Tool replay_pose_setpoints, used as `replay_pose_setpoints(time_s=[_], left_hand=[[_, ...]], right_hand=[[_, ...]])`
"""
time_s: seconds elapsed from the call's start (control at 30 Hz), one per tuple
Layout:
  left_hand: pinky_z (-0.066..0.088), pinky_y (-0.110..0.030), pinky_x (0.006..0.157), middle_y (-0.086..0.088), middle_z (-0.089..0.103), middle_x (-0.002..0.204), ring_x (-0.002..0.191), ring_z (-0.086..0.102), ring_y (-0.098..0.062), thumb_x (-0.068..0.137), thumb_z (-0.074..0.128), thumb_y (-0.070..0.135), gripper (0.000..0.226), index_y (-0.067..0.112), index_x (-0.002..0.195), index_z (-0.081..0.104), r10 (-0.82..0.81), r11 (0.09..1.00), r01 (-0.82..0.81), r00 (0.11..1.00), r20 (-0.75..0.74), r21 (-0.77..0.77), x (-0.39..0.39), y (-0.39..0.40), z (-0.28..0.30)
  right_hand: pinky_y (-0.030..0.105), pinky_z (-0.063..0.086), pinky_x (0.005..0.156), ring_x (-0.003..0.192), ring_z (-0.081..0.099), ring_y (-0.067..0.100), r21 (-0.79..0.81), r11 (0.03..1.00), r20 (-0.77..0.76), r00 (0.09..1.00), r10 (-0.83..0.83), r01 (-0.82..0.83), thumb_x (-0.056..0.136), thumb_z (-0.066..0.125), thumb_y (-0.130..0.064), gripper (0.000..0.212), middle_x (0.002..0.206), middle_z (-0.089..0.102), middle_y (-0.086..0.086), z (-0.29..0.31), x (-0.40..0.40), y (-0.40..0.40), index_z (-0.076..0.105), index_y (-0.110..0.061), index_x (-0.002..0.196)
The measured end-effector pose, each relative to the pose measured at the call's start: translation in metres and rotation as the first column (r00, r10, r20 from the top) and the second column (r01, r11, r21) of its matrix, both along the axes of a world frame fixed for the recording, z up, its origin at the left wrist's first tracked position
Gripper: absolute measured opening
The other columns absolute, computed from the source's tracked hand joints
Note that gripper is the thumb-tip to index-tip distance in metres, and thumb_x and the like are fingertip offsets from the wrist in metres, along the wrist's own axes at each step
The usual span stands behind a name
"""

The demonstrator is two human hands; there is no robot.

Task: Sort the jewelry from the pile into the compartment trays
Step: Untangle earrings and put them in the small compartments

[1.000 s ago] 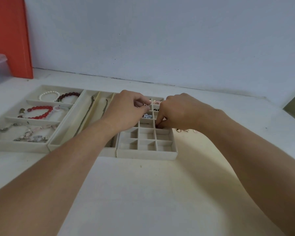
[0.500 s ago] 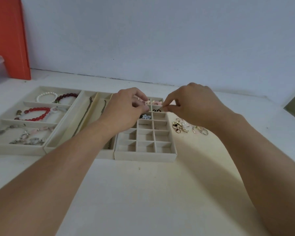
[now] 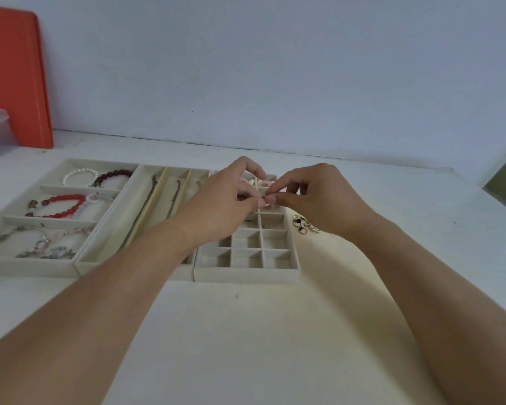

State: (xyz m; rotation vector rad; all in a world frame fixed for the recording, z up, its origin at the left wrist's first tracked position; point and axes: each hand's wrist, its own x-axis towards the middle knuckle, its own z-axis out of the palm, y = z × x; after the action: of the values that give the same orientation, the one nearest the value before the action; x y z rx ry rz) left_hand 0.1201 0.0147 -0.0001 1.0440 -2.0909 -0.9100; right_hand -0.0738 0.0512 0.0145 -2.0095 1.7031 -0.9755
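Left hand and right hand meet fingertip to fingertip above the far cells of the beige many-celled grid tray, fingers curled in a pinch; what they pinch is too small to tell. Small pile of gold rings and earrings lies on the white table just right of that tray. Red bead bracelet sits in the beige three-row tray at left.

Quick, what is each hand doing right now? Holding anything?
Left hand: fingers curled, fingertips pinched against the right hand's; what it holds is too small to tell.
Right hand: thumb and forefinger pinched above the grid tray; item cannot be made out.
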Motion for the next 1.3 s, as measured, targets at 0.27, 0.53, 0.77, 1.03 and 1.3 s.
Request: replay_pose_setpoints(time_s=[0.27,0.53,0.77,1.03,1.3], left_hand=[[0.033,-0.009,0.072,0.026,0.074,0.083,0.071,0.05,0.023,0.092,0.069,0.018,0.028,0.032,0.109,0.052,-0.012,1.0,0.013,0.999,0.032,-0.022,-0.001,0.002,-0.002],[0.035,-0.004,0.06,0.018,0.076,0.079,0.06,0.054,0.013,0.09,0.073,0.017,0.027,0.028,0.108,0.055,0.031,0.998,-0.032,0.999,-0.032,-0.056,-0.005,0.004,-0.004],[0.041,-0.015,0.065,0.013,0.075,0.075,0.064,0.058,-0.003,0.084,0.078,0.019,0.018,0.026,0.093,0.064,0.083,0.994,-0.086,0.995,-0.048,-0.063,-0.004,0.0,-0.007],[0.042,-0.03,0.09,0.011,0.066,0.1,0.11,0.055,-0.011,0.091,0.07,0.03,0.01,0.035,0.095,0.078,0.084,0.982,-0.033,0.958,0.275,-0.185,-0.005,0.003,-0.007],[0.032,-0.006,0.061,0.029,0.053,0.072,0.071,0.055,0.002,0.093,0.067,0.022,0.014,0.029,0.095,0.079,0.183,0.967,-0.14,0.963,0.2,-0.212,-0.004,-0.004,-0.012]], right_hand=[[0.016,0.039,0.044,0.043,0.053,0.014,0.026,0.999,-0.093,0.995,-0.034,0.036,0.086,0.078,-0.034,0.003,0.07,0.064,-0.016,-0.001,-0.001,-0.001,0.076,-0.034,0.083],[0.014,0.037,0.043,0.04,0.048,0.01,0.04,0.999,-0.09,0.996,-0.026,0.03,0.088,0.076,-0.033,0.005,0.063,0.06,-0.021,0.001,-0.002,0.0,0.077,-0.034,0.083],[0.025,0.044,0.057,0.051,0.051,0.005,0.062,0.997,-0.277,0.961,-0.022,0.04,0.092,0.069,-0.039,0.009,0.076,0.064,-0.013,0.001,-0.006,-0.001,0.075,-0.032,0.09],[0.03,0.038,0.071,0.083,0.054,0.015,0.146,0.987,-0.597,0.801,0.038,0.062,0.095,0.06,-0.041,0.011,0.072,0.051,-0.016,0.002,0.0,0.006,0.07,-0.037,0.098],[0.032,0.037,0.074,0.095,0.056,0.02,0.131,0.989,-0.648,0.761,0.03,0.073,0.096,0.057,-0.043,0.013,0.096,0.06,-0.005,-0.002,0.011,0.006,0.069,-0.041,0.101]])
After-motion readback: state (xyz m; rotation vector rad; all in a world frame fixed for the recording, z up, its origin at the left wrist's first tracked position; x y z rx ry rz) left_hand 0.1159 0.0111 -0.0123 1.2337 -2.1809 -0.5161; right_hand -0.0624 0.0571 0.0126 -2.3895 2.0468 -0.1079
